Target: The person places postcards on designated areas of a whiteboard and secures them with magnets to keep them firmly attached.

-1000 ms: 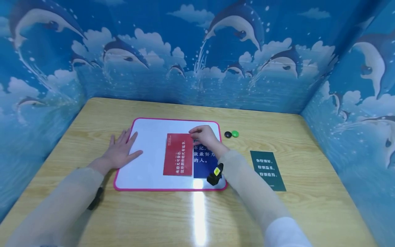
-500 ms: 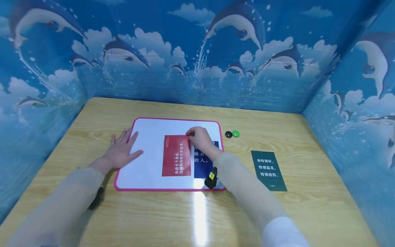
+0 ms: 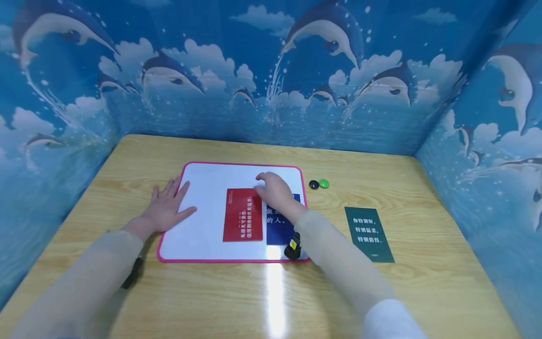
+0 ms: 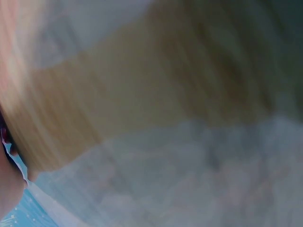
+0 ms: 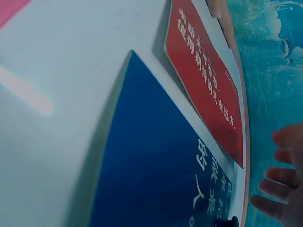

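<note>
On the table lies a whiteboard point(image 3: 203, 235) with a pink rim. A red card point(image 3: 239, 221) with white writing lies flat on it, beside a blue card point(image 3: 279, 230) partly covered by my right forearm. My right hand point(image 3: 275, 192) hovers over the top right corner of the red card, fingers parted and holding nothing. The right wrist view shows these fingers point(image 5: 279, 189) loosely bent, apart from both cards. My left hand point(image 3: 165, 207) rests spread on the board's left edge. In the left wrist view, sleeve and table fill most of the picture.
A black magnet-like disc point(image 3: 314, 184) and a green disc point(image 3: 323, 183) sit right of the board. Further right, a dark green card point(image 3: 369, 234) lies on the wooden table point(image 3: 432, 254). A dolphin-print curtain point(image 3: 271, 117) borders the table.
My right hand pinched the red card's top right corner and shifted it slightly left. Its fingers have since parted from the card, which now lies flat. The left hand stayed still.
</note>
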A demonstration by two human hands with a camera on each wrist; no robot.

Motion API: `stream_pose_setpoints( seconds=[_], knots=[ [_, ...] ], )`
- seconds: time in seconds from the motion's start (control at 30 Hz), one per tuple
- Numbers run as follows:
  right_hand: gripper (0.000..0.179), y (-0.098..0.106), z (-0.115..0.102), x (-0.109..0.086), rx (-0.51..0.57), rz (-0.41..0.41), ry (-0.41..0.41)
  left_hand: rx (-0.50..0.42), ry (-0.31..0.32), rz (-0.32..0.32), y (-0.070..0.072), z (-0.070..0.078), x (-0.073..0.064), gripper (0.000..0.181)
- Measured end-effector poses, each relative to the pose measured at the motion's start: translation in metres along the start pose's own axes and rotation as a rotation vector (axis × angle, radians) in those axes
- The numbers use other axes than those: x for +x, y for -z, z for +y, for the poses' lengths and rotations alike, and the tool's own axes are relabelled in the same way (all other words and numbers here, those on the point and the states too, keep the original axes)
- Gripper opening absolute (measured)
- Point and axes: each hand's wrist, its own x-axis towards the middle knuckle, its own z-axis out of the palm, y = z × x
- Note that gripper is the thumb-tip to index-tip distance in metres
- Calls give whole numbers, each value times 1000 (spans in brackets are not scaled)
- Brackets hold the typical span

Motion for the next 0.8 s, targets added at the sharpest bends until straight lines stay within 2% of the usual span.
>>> stream_pose_setpoints(
  seconds=[0.2,0.4,0.57,0.8],
  knots=[
    [71,2,-2,-15,-195,-142,184,-3,2,-4,2,1,-2,90],
    [85,-6,0,-31,-340,-298,304,-6,4,-10,2,1,-3,91],
    [89,-13,0,-40,-389,-376,317,-7,2,-5,3,1,-3,91],
    [86,-18,1,-44,-427,-436,270,1,1,-18,3,3,-2,91]
  ],
)
